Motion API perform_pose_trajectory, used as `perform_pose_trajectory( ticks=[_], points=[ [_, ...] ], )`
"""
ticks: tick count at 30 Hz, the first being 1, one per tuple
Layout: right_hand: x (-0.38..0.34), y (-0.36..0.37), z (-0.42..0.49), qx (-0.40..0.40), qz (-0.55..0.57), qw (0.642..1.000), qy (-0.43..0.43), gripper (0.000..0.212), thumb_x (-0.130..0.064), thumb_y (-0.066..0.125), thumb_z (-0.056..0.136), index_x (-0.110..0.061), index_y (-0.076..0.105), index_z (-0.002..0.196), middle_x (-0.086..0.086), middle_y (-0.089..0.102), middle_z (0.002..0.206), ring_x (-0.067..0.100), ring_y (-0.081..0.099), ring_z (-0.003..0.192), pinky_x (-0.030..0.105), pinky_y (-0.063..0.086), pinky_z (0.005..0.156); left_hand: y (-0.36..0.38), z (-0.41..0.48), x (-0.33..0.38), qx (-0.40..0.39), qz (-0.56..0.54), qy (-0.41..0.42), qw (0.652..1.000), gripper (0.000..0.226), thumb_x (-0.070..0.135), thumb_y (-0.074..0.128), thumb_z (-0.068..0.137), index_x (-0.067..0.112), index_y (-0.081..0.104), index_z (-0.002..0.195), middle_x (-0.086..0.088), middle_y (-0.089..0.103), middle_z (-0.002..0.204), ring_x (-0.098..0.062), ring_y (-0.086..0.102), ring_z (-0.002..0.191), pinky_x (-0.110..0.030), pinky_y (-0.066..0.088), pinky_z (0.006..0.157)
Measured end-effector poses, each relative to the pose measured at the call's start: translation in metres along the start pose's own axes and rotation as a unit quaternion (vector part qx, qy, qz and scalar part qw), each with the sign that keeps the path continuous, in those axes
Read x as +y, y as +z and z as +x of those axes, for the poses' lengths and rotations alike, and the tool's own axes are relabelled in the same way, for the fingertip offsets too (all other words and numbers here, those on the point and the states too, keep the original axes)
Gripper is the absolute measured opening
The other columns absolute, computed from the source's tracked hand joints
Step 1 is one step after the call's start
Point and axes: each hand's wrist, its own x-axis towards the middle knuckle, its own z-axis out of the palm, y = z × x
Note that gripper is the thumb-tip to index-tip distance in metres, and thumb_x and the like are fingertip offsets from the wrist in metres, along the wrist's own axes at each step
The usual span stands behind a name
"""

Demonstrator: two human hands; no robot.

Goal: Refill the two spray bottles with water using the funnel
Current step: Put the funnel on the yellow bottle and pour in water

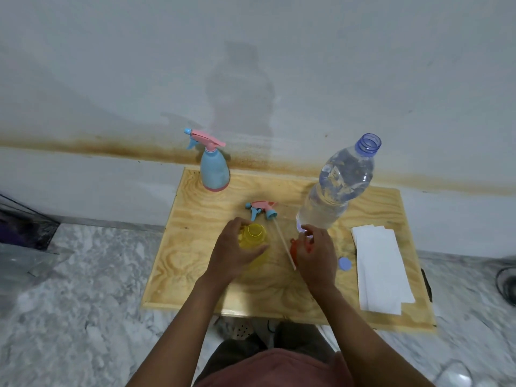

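Observation:
A yellow spray bottle point(254, 236) stands open-necked near the middle of the wooden table point(195, 261), with my left hand point(233, 251) wrapped around its body. Its pink and blue spray head point(262, 209) lies behind it, its thin dip tube point(283, 241) stretched toward me. My right hand point(314, 254) closes on an orange funnel point(296, 248), which is mostly hidden under the fingers. A blue spray bottle point(215, 170) with its head on stands at the far left corner. A large clear water bottle point(335, 191), uncapped, stands at the back right.
The water bottle's blue cap point(344, 264) lies just right of my right hand. Folded white paper towels point(379, 268) cover the table's right side. A stained wall runs behind the table and marble floor surrounds it.

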Motion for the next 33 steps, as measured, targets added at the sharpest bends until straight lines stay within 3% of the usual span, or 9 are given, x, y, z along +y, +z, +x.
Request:
perform_pose_trajectory(
  ticks=[4,9,14,20,29,33],
  points=[
    [0.026,-0.017,-0.011,0.016,-0.051,0.998,0.019,0.027,-0.028,0.065,0.089,-0.017,0.065,0.114,0.005,0.064,0.108,0.023,0.06,0.099,0.031,0.045,0.078,0.004,-0.001,0.0,0.02,0.01,0.01,1.0,0.059,0.041,0.088,0.067,0.023,0.057,0.114,0.005,0.061,0.109,-0.012,0.057,0.1,-0.031,0.051,0.084],
    [0.044,-0.019,-0.01,-0.089,-0.062,0.992,0.068,0.045,-0.044,0.069,0.084,-0.022,0.059,0.122,0.002,0.059,0.116,0.021,0.055,0.106,0.03,0.042,0.083,0.011,-0.006,0.003,0.03,0.013,0.021,0.999,0.069,0.041,0.088,0.068,0.016,0.057,0.124,0.001,0.058,0.115,-0.013,0.056,0.105,-0.03,0.05,0.088],
    [0.047,-0.015,-0.004,-0.09,-0.048,0.991,0.082,0.037,-0.045,0.066,0.084,-0.026,0.063,0.116,-0.001,0.065,0.112,0.019,0.061,0.1,0.037,0.052,0.084,0.01,-0.012,0.003,0.006,0.004,0.026,1.0,0.065,0.029,0.083,0.076,0.017,0.052,0.132,0.002,0.057,0.124,-0.01,0.053,0.112,-0.029,0.047,0.094],
    [0.045,-0.024,-0.003,-0.075,-0.037,0.994,0.076,0.025,-0.037,0.065,0.087,-0.023,0.07,0.108,-0.005,0.069,0.104,0.014,0.061,0.095,0.031,0.049,0.082,0.012,-0.013,0.006,0.012,-0.008,0.017,1.0,0.061,0.027,0.081,0.079,0.019,0.052,0.133,0.004,0.058,0.124,-0.011,0.055,0.112,-0.03,0.048,0.094],
    [0.006,-0.055,-0.007,-0.052,0.01,0.998,-0.032,0.029,-0.029,0.062,0.094,-0.016,0.065,0.12,0.001,0.068,0.115,0.013,0.059,0.101,0.027,0.046,0.087,0.011,-0.013,0.007,0.01,-0.007,-0.005,1.0,0.068,0.035,0.08,0.079,0.023,0.048,0.138,0.004,0.055,0.132,-0.012,0.053,0.118,-0.031,0.047,0.095],
    [-0.026,-0.064,0.003,-0.051,0.065,0.993,-0.078,0.03,-0.025,0.062,0.095,-0.016,0.062,0.124,0.0,0.066,0.115,0.009,0.057,0.099,0.024,0.045,0.084,-0.004,-0.014,0.018,-0.001,-0.009,0.019,1.0,0.077,0.036,0.08,0.079,0.026,0.041,0.144,0.008,0.047,0.139,-0.002,0.045,0.119,-0.022,0.039,0.094]
  ],
)
